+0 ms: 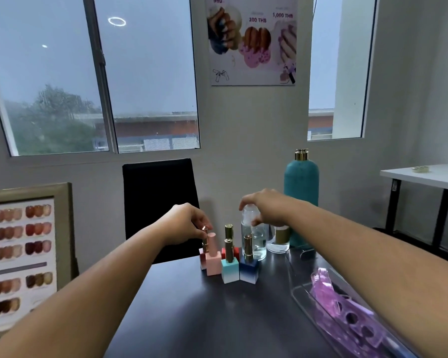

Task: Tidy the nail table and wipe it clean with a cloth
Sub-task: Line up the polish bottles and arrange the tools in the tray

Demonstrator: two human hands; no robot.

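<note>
A dark table point(186, 313) fills the lower middle of the frame, with windows and a black chair point(158, 202) behind it. Near its far edge stands a cluster of nail polish bottles point(229, 257). The left hand point(184, 223) pinches the gold cap of the rear pink bottle point(204, 248). The right hand point(267, 208) curls over the top of a clear spray bottle point(254, 241), fingers closed on it. A teal pump bottle point(301, 192) stands behind. At lower right lies a clear tray point(299, 290) holding purple plastic pieces point(347, 313).

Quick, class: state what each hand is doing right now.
Left hand: fingers pinching the gold cap of a nail polish bottle.
Right hand: closed around the clear spray bottle.
</note>
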